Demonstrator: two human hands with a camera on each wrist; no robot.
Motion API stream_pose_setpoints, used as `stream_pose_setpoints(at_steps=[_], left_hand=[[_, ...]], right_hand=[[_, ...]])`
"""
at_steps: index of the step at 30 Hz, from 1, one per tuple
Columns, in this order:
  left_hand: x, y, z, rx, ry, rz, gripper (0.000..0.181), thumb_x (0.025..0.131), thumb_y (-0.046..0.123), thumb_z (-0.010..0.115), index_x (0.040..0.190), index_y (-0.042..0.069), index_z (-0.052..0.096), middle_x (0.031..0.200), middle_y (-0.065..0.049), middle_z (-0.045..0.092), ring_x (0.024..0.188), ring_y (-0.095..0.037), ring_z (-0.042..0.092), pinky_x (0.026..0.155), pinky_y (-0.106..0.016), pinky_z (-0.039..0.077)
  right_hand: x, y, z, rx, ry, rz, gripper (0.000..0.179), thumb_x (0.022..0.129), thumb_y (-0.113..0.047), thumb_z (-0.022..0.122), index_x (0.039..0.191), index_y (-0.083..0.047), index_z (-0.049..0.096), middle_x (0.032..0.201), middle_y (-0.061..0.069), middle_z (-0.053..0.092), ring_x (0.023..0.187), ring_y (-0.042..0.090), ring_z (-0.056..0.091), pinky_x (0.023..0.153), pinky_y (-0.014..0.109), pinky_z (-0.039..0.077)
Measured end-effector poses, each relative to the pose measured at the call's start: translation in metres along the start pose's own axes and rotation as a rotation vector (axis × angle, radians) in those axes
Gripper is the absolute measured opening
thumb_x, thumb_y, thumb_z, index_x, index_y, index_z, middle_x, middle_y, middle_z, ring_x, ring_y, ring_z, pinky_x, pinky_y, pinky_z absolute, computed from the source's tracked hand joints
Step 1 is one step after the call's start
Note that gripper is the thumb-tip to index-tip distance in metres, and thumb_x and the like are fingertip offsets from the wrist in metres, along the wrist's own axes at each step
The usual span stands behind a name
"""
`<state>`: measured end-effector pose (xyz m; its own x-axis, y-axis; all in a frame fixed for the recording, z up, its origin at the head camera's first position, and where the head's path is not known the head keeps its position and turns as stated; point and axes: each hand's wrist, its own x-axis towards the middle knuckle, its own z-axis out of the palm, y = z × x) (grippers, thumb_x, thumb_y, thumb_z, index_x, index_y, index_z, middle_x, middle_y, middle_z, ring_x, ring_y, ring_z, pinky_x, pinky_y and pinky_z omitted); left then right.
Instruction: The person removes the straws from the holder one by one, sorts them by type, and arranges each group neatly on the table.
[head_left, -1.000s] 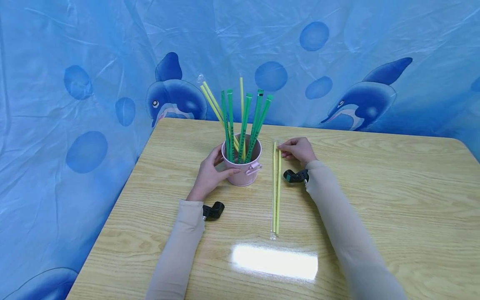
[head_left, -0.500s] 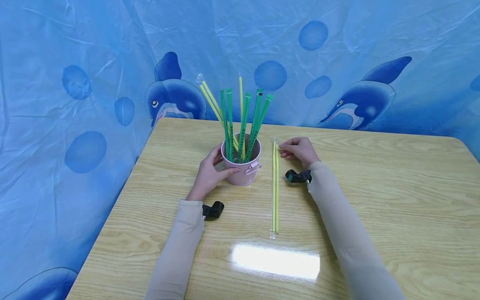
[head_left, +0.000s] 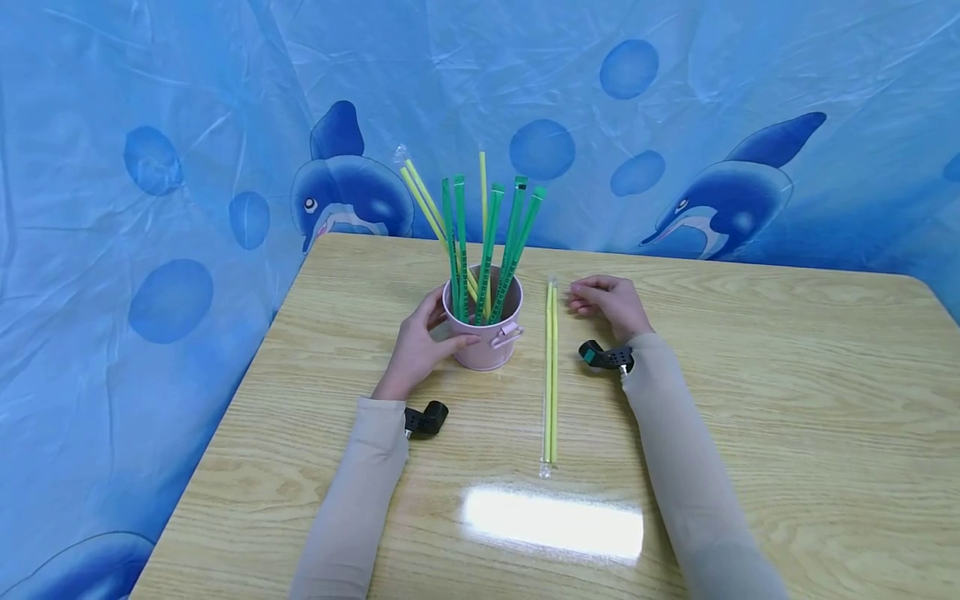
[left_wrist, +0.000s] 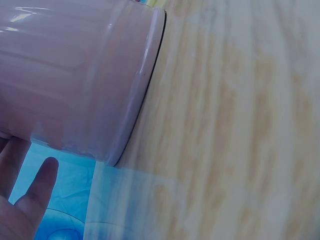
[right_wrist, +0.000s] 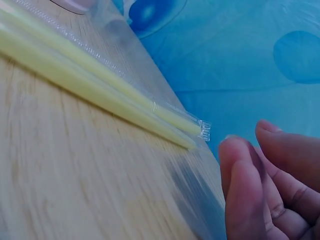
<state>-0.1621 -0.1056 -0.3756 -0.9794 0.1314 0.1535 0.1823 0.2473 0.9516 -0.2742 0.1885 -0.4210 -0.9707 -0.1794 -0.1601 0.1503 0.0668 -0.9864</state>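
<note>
A small pink metal bucket [head_left: 480, 354] stands on the wooden table. My left hand [head_left: 414, 346] grips its left side, thumb across the front and fingers around the back. Several green-wrapped straws [head_left: 489, 250] and a few yellow straws [head_left: 423, 202] stick up out of it. To the right of the bucket, two yellow straws [head_left: 554, 375] lie side by side, with clear wrapping seen at their ends. My right hand [head_left: 609, 302] is just right of their far ends, fingers loosely bent; in the right wrist view a gap separates the fingertips [right_wrist: 235, 147] from the straws.
The table [head_left: 750, 375] extends far to the right, its back edge against a blue dolphin-print sheet [head_left: 480, 67]. Black wrist cameras [head_left: 427, 419] are strapped to both forearms. A bright light reflection [head_left: 553, 522] shows on the tabletop near the front.
My right hand has brought the right-hand yellow straw leftward against the other one, then let go and drawn back to the right. My left hand stays on the bucket.
</note>
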Motion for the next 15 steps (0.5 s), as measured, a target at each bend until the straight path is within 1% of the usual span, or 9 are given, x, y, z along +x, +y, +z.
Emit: stream_pose_setpoints(at_steps=[4, 8, 15], left_hand=[[-0.0003, 0.0010, -0.0006, -0.002, 0.001, 0.004, 0.075, 0.079, 0.003, 0.075, 0.142, -0.002, 0.035, 0.136, -0.022, 0.048, 0.126, -0.033, 0.045, 0.106, -0.044, 0.036], [-0.0008, 0.0011, -0.0013, 0.000, -0.001, 0.008, 0.075, 0.079, 0.003, 0.075, 0.142, -0.002, 0.035, 0.136, -0.022, 0.048, 0.126, -0.032, 0.045, 0.106, -0.044, 0.037], [-0.0003, 0.0007, -0.0011, -0.002, -0.013, 0.000, 0.075, 0.080, 0.004, 0.075, 0.143, -0.001, 0.034, 0.138, -0.020, 0.046, 0.127, -0.031, 0.044, 0.106, -0.042, 0.036]], right_hand=[[-0.0010, 0.0008, 0.0001, 0.071, 0.019, -0.013, 0.041, 0.091, -0.011, 0.063, 0.119, 0.017, 0.051, 0.083, 0.006, 0.069, 0.069, 0.011, 0.066, 0.063, 0.021, 0.056], [-0.0028, 0.0005, -0.0012, 0.096, 0.011, -0.020, 0.043, 0.091, -0.012, 0.063, 0.121, 0.017, 0.050, 0.084, 0.006, 0.069, 0.071, 0.011, 0.067, 0.064, 0.020, 0.056], [-0.0097, -0.0018, -0.0079, 0.171, 0.051, 0.002, 0.047, 0.091, -0.013, 0.064, 0.124, 0.016, 0.048, 0.084, 0.003, 0.070, 0.072, 0.010, 0.067, 0.066, 0.019, 0.056]])
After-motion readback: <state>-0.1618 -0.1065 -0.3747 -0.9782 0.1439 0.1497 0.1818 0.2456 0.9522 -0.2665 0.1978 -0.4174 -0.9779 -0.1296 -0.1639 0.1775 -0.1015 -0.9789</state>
